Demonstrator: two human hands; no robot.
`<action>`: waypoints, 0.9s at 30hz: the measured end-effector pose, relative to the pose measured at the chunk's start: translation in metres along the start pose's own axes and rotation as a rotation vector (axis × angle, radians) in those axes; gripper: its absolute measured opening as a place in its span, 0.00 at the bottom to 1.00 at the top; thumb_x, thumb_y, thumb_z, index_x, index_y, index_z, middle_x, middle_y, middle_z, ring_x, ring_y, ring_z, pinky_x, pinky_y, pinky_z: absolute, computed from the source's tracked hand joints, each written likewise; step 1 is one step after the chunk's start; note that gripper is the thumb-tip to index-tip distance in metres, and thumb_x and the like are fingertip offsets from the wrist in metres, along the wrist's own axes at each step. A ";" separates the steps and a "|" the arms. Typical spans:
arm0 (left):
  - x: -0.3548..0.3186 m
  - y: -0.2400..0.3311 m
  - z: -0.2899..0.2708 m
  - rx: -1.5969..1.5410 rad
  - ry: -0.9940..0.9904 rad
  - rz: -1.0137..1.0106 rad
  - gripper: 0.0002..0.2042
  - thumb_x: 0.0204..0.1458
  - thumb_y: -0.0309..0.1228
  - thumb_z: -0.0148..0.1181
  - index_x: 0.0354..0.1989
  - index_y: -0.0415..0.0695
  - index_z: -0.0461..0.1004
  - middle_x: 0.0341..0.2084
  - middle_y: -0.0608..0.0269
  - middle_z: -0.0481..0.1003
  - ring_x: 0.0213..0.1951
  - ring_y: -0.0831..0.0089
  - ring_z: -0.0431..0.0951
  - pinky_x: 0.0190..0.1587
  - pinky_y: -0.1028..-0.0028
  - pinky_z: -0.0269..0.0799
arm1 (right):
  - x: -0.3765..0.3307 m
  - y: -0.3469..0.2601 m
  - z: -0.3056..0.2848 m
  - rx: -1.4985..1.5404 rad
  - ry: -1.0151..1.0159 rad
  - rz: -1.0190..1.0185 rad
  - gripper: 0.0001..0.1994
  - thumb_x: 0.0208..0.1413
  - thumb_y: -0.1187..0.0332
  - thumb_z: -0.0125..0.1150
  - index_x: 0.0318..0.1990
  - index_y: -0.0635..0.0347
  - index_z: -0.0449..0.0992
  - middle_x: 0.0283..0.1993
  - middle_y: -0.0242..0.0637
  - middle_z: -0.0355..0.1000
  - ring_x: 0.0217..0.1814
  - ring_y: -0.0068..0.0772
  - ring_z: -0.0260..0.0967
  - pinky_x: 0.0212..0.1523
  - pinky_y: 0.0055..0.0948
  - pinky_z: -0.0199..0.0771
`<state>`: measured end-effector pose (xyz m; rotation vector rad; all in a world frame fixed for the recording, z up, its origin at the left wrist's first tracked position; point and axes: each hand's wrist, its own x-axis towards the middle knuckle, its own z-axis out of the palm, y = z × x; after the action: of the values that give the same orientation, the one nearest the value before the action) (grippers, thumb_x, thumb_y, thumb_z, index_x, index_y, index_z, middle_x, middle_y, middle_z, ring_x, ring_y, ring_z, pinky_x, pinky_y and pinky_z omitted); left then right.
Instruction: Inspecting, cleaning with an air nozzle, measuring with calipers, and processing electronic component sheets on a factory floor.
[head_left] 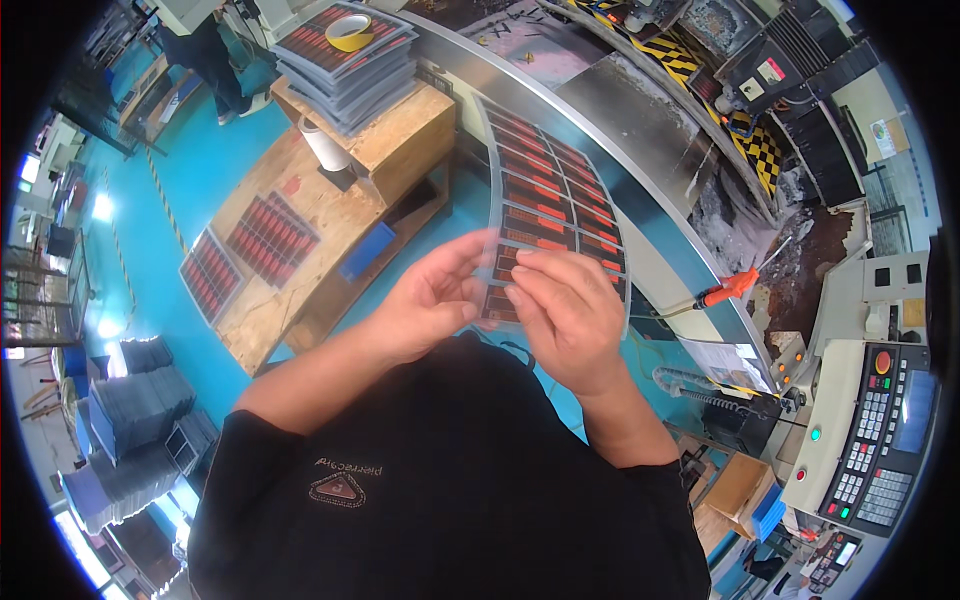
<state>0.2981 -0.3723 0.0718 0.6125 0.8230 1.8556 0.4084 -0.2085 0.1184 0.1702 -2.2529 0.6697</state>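
Though pinching a black-and-red printed sheet (537, 190) before the torso (450, 480) with right hand (572, 315), cannot tell left hand's (432, 295) grip at its edge; judged light, flexible, crease-prone; best held by margins.

Wooden bench (345, 218): printed sheets (272, 240); stack (345, 85) on raised end (420, 112).

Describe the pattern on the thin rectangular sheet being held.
The sheet has black and orange-red blocks between pale lines, seen best in the head view.
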 end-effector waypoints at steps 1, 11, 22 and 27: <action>-0.002 -0.003 -0.002 -0.001 -0.003 0.007 0.37 0.50 0.17 0.53 0.71 0.41 0.49 0.62 0.59 0.62 0.43 0.76 0.73 0.48 0.70 0.75 | 0.001 -0.001 0.000 0.000 0.000 -0.001 0.11 0.45 0.75 0.70 0.38 0.62 0.79 0.43 0.38 0.76 0.42 0.43 0.74 0.42 0.36 0.75; -0.009 0.003 0.007 -0.021 -0.044 -0.011 0.36 0.51 0.18 0.52 0.71 0.39 0.49 0.59 0.61 0.66 0.46 0.74 0.74 0.48 0.70 0.73 | 0.012 -0.006 -0.001 -0.028 -0.020 0.147 0.10 0.51 0.73 0.65 0.41 0.68 0.80 0.45 0.49 0.77 0.44 0.47 0.77 0.47 0.35 0.76; -0.013 -0.004 -0.001 -0.014 -0.068 0.001 0.35 0.53 0.20 0.54 0.71 0.40 0.51 0.38 0.67 0.71 0.37 0.79 0.71 0.44 0.73 0.71 | 0.005 -0.006 0.007 0.124 -0.028 0.279 0.08 0.55 0.74 0.64 0.41 0.68 0.80 0.45 0.50 0.78 0.45 0.42 0.78 0.47 0.33 0.77; -0.015 -0.003 -0.004 0.076 -0.105 -0.005 0.34 0.53 0.19 0.53 0.71 0.42 0.52 0.32 0.71 0.68 0.33 0.82 0.66 0.40 0.76 0.67 | 0.006 -0.005 0.010 0.134 0.044 0.253 0.08 0.52 0.72 0.66 0.38 0.65 0.80 0.42 0.45 0.78 0.40 0.44 0.77 0.42 0.33 0.76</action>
<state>0.3028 -0.3867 0.0656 0.7487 0.8283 1.7779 0.3992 -0.2174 0.1184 -0.0657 -2.2077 0.9503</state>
